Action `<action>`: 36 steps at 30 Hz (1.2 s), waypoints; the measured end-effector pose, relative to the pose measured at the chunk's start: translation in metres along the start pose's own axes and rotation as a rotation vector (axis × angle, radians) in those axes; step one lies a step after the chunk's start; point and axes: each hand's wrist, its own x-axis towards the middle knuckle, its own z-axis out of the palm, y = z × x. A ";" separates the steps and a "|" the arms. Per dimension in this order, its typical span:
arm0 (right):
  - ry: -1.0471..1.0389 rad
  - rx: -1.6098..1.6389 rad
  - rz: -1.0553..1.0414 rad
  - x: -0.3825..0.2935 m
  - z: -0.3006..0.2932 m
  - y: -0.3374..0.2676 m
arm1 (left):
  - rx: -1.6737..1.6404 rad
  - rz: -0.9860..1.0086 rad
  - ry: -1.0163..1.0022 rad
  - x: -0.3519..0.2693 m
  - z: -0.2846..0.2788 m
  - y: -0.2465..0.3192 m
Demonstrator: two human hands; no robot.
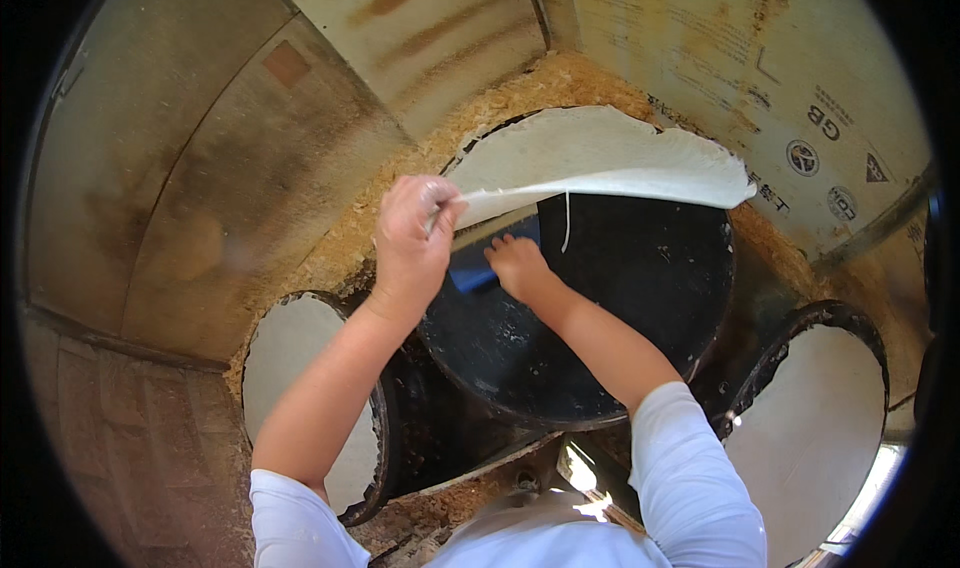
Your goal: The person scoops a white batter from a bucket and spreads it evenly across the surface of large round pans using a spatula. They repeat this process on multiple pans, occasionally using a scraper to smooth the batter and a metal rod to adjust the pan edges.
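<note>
A thin white sheet of batter or dough (600, 148) covers the far part of a round black griddle (600, 305), its near edge lifted and folded back. A narrow strip hangs from that edge. My left hand (416, 230) pinches the sheet's left corner between thumb and fingers. Just right of it, my right hand (517, 264) is on a blue flat tool (471, 268), which looks like a scraper, with a pale edge under the sheet. The tool is partly hidden by my fingers. The near part of the griddle is bare and black, with pale specks.
Two more round griddles bearing white sheets stand at the near left (307, 380) and near right (810, 433). Pale brown crumbs (337, 245) lie around the griddles. Stained panels (225, 118) rise on the left and behind; a printed panel (712, 65) stands at the far right.
</note>
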 end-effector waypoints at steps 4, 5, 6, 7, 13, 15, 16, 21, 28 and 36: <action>-0.095 -0.089 0.121 0.054 0.022 0.046 | -0.007 -0.080 0.103 0.024 -0.004 -0.016; -0.105 -0.124 0.201 0.063 0.021 0.060 | 0.018 -0.058 0.120 0.027 -0.009 -0.014; -0.118 -0.131 0.250 0.069 0.012 0.078 | 0.035 -0.033 0.139 0.032 -0.013 -0.009; -0.064 -0.122 0.289 0.068 0.006 0.100 | 0.046 -0.005 0.158 0.037 -0.015 -0.002; 0.110 -0.228 0.325 -0.001 -0.041 0.150 | 0.090 0.251 0.096 -0.004 -0.009 0.037; 0.268 -0.273 0.257 -0.047 -0.056 0.124 | 0.106 0.248 0.047 -0.028 0.012 0.039; 0.344 -0.289 0.213 -0.071 -0.063 0.105 | 0.075 0.242 0.023 -0.040 0.024 0.036; 0.050 0.036 0.130 -0.183 -0.107 -0.002 | 0.162 0.205 -0.108 -0.123 0.080 0.010; -0.230 0.107 0.037 -0.255 -0.196 -0.123 | 0.118 0.169 -0.302 -0.244 0.067 0.023; -0.329 0.101 -0.097 -0.262 -0.177 -0.229 | -0.003 0.140 -0.303 -0.326 -0.053 0.083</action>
